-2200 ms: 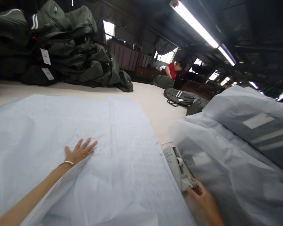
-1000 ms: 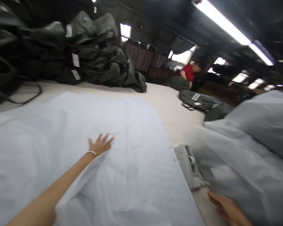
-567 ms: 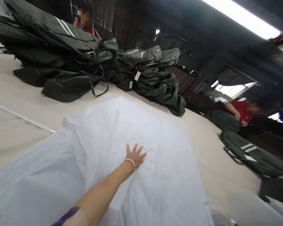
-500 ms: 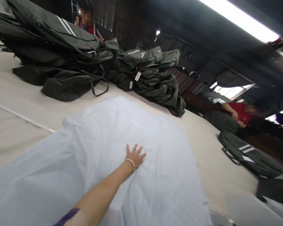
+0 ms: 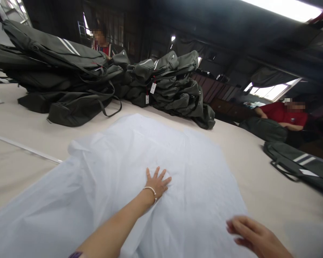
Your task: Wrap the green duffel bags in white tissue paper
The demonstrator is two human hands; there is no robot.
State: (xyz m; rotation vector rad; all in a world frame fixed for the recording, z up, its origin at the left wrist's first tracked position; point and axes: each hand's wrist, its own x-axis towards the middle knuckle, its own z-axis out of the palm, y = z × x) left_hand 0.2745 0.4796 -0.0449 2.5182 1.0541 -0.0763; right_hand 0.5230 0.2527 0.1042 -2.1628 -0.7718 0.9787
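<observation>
A large, thin whitish sheet, like translucent plastic [image 5: 204,172], lies wrinkled across the table in front of me. My left hand [image 5: 158,183] is pressed flat on its middle, fingers spread, with a white bracelet at the wrist. Over the sheet's right edge, at the lower right, hovers my right hand [image 5: 251,233]. It is somewhat blurred; its fingers are loosely bent with a gap between them, and I see nothing held.
Dark green bags [image 5: 78,107] are heaped along the table's far side, some with white tags [image 5: 153,87]. Another striped bag [image 5: 298,157] lies at the right. A person in red [image 5: 293,116] handles a bag there; another person [image 5: 102,46] stands behind the heap. A white strip [image 5: 24,147] crosses the cream table [image 5: 244,161].
My right hand has come into view at the lower right. My left hand stays flat on the sheet, while the whole view has shifted and tilted slightly.
</observation>
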